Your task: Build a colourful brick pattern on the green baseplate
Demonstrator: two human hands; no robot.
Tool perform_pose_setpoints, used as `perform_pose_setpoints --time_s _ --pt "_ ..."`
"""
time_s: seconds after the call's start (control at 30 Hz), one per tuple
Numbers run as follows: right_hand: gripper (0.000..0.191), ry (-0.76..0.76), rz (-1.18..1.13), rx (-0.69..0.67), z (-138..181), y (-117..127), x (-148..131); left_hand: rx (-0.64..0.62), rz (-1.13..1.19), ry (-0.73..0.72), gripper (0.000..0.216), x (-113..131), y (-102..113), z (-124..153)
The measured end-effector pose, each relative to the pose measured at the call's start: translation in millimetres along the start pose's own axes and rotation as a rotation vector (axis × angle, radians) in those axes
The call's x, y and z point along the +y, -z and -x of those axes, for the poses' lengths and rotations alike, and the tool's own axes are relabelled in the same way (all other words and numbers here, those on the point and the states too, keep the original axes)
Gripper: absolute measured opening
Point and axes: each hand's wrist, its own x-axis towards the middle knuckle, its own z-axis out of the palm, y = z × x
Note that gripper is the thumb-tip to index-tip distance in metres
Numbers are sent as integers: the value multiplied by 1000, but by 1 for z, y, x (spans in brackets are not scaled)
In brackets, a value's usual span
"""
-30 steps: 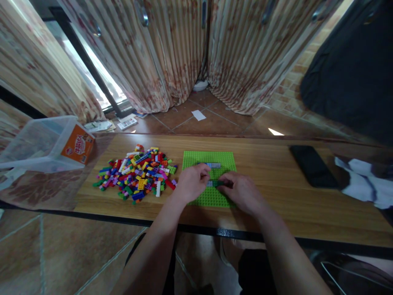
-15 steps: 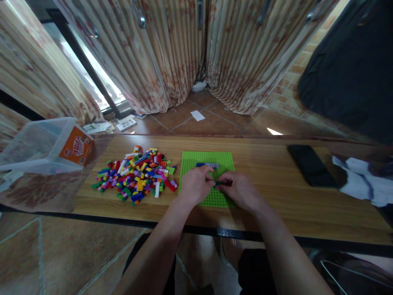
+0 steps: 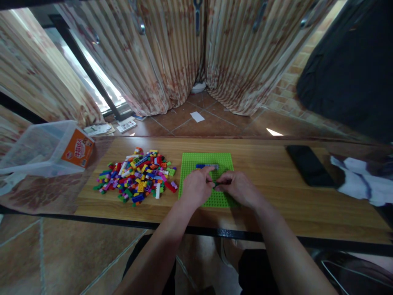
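A bright green studded baseplate lies on the wooden table under both hands. Over its middle, my left hand and my right hand meet fingertip to fingertip. Between them shows a small dark green toy brick, mostly covered by the fingers. Both hands are closed in a pinch on it; the left index finger stretches forward over the plate. Just beyond that finger, a row of blue bricks with a grey brick at its right end sits on the baseplate, partly hidden by the finger.
A loose heap of mixed coloured bricks spreads left of the baseplate. A clear plastic bin with an orange label lies at the far left. To the right are a black phone and crumpled white paper. The table's dark front edge runs nearest me.
My left index finger has straightened and moved slightly forward, towards the blue and grey bricks. The two hands stay together around the dark green brick over the baseplate.
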Motion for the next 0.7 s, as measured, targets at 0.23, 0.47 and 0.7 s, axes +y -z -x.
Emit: perform_pose_setpoints --time_s 0.23,0.47,0.7 --pt "7 25 -8 23 1 -3 3 -18 24 3 53 -1 2 -6" --pt "19 21 25 58 9 -9 6 -65 12 33 43 4 5 -1" --pt "23 41 53 43 11 -10 11 -18 48 -57 41 -9 -4 1"
